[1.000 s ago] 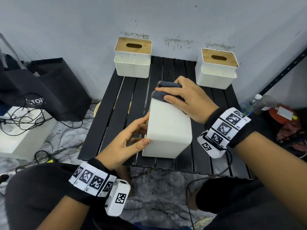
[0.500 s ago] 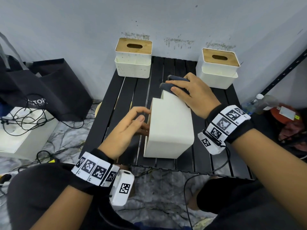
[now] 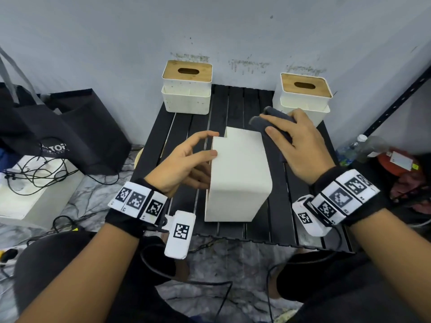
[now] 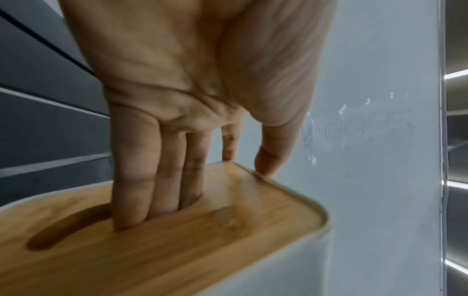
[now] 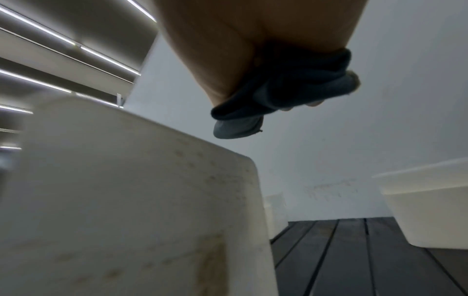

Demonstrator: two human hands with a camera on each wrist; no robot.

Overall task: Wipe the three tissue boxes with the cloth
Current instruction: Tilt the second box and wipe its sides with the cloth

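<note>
Head view puts the near tissue box point(image 3: 239, 176) tipped on its side in the middle of the slatted table point(image 3: 300, 231), long axis running away from me, pale underside facing up. My left hand point(image 3: 184, 163) sits on its left flank; from the left wrist view three fingers point(image 4: 162, 180) are tucked into the slot of the wooden lid point(image 4: 177, 240) and the thumb hooks over the edge, so that hand grips the box. My right hand point(image 3: 296, 145) is bunched around the dark cloth point(image 3: 268, 122), held just off the box's far right corner, apart from it as far as I can tell. Two more tissue boxes stand upright at the back, one left point(image 3: 187, 86) and one right point(image 3: 305, 96), both well apart from the left hand. I judge that the right hand is nearer the back right box, while the box in hand lies just to its left, so the next wipe turns on a short sideways reach
</note>
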